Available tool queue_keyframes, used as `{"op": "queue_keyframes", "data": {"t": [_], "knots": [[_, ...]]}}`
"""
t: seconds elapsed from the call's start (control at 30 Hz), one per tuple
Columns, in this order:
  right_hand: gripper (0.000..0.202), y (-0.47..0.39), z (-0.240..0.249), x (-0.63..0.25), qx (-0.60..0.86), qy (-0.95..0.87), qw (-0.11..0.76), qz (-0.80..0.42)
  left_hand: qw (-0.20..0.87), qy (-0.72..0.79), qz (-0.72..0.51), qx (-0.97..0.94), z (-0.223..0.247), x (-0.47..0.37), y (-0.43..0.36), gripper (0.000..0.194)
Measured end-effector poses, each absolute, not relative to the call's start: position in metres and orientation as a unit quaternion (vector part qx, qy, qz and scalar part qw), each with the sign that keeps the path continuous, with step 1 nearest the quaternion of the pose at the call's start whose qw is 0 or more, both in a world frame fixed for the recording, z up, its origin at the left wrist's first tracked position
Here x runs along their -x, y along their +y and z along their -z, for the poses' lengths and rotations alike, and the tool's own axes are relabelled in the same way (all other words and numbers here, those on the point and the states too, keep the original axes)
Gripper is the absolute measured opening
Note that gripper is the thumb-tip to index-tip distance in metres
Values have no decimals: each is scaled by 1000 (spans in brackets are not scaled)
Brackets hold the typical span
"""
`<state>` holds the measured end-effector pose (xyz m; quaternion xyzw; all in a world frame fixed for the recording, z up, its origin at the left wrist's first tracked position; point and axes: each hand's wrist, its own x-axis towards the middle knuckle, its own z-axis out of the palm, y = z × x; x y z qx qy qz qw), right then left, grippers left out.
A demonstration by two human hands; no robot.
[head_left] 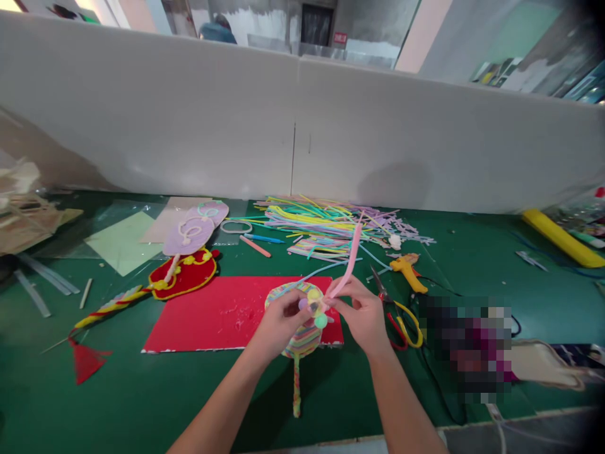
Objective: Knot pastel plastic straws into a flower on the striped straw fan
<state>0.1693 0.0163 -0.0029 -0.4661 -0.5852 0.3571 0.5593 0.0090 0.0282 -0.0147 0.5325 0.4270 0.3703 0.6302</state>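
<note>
My left hand (282, 316) is closed on a small flower-like cluster (321, 320) of pastel yellow, green and purple rounded pieces. In my right hand (363, 314), a thick pink pipe cleaner (352, 252) is pinched, its free end pointing up and away; the lower end meets the cluster between my fingertips. Beneath both hands lies a round fan (302, 343) with pastel stripes and a twisted multicoloured handle (296, 391). My hands cover part of its face. The fan rests partly on a red board (203, 318).
Many pastel pipe cleaners (307, 221) lie in a heap at the back. Scissors (401, 325) and a yellow glue gun (410, 271) with a cord are right. Leftward are a red fan (186, 277), purple fan-shaped pieces (189, 233) and green paper (123, 243). A white partition (189, 120) stands behind.
</note>
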Motion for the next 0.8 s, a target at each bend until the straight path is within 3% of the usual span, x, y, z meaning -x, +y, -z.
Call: {"op": "queue_keyframes", "data": {"t": [0.47, 0.8], "knots": [[2, 26, 4, -168, 448, -590, 476, -474, 504, 457, -287, -674, -3, -7, 24, 12], [16, 26, -6, -165, 448, -491, 425, -614, 460, 455, -306, -698, -8, -2, 24, 5]]}}
